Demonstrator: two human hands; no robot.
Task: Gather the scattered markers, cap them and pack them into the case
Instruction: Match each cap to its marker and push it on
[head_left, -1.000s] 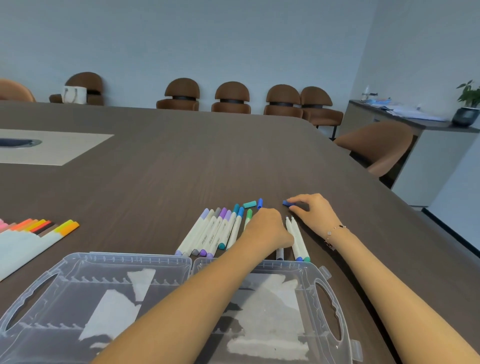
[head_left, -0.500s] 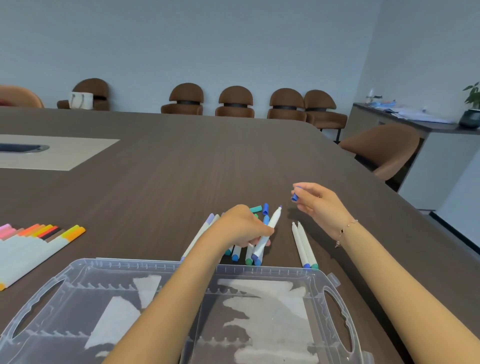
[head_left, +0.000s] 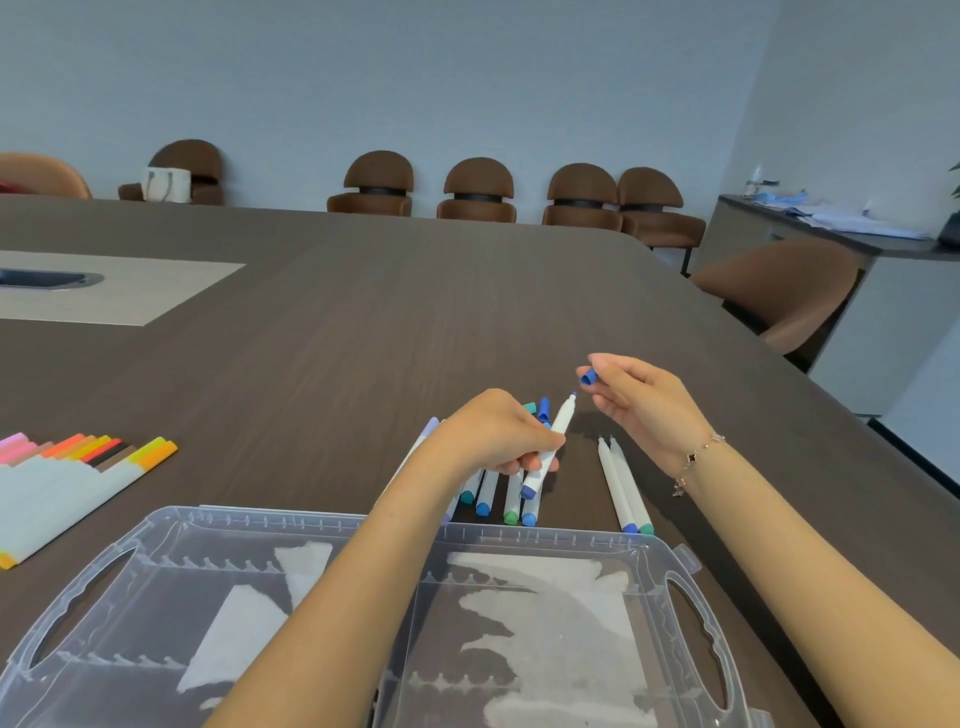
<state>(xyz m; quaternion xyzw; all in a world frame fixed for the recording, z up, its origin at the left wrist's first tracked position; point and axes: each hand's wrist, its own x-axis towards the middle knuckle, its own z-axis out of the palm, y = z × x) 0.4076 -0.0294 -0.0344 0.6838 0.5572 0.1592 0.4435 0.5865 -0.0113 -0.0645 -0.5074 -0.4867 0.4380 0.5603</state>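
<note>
Your left hand (head_left: 498, 436) was closed around a white marker (head_left: 550, 441), lifted off the table (head_left: 415, 312) above the row of blue and green markers (head_left: 493, 499) lying just beyond the far edge of the open clear case (head_left: 519, 535). The marker's long axis ran up and to the right, its bare blue tip aimed at your right hand (head_left: 644, 400). That hand pinched the blue cap (head_left: 588, 376) between thumb and forefinger, just beyond the tip and slightly above it, not touching. I judge the cap's mouth had to line up with that axis before pressing on.
</note>
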